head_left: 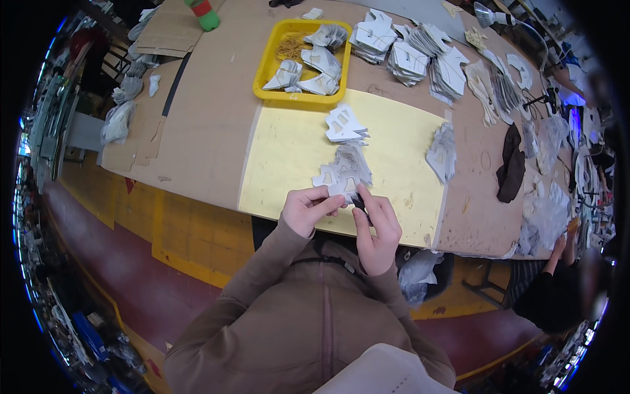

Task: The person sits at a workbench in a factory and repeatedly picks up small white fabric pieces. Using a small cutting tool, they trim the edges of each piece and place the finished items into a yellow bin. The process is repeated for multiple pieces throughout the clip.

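Note:
Close to the table's near edge, my left hand [307, 210] pinches a small white cut-out piece [341, 190] between thumb and fingers. My right hand [378, 233] is closed round a small black tool [359, 203], its tip against or beside that piece; its exact kind is mostly hidden by the fingers. Just beyond both hands lies a fanned stack of grey-white cut pieces [354, 162]. Farther off is a second stack of white pieces with window-like holes [344, 123]. Another grey stack [441, 154] lies to the right on the yellow sheet [282, 157].
A yellow tray [298, 98] at the back holds bundled pieces and rubber bands [289, 48]. More white bundles [407, 62] stand to its right. A dark cloth [510, 164] and clear plastic bags [545, 220] lie at the right. Another person [551, 295] sits at the far right.

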